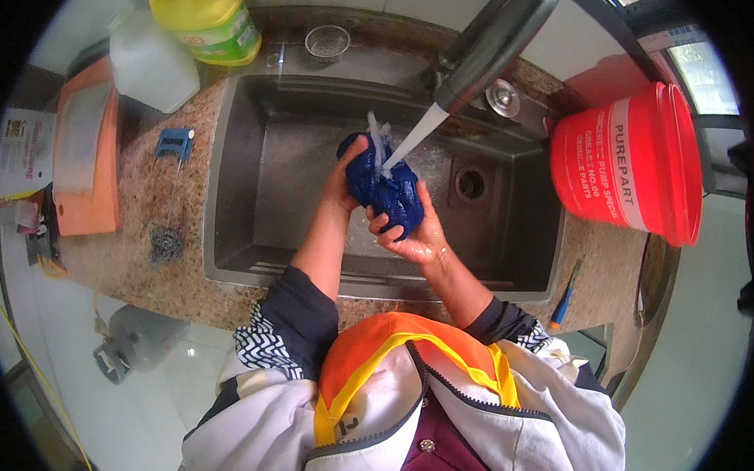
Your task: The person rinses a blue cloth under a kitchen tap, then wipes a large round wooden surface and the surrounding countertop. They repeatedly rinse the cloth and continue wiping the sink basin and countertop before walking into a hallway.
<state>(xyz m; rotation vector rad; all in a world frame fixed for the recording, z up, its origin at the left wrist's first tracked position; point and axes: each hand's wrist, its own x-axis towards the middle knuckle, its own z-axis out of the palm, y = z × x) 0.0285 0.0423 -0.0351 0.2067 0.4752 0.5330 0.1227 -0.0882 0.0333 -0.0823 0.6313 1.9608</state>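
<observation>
A wet, dark blue cloth [401, 202] is bunched up between my two hands over the grey sink [244, 170]. My left hand [343, 182] grips its left side, the fingers mostly hidden behind the folds. From below and the right, my right hand [423, 238] cups the cloth with bent fingers, and its palm looks wet. Out of the black faucet [499, 41] a stream of water [419, 134] runs down onto the top of the cloth and splashes there.
A drain [469, 183] lies in the basin's right part. A red bucket [584, 163] stands right of the sink, near a blue-and-orange screwdriver [562, 303]. At the left are a blue-handled brush [174, 143], a translucent jug [155, 64] and a yellow jug [208, 24].
</observation>
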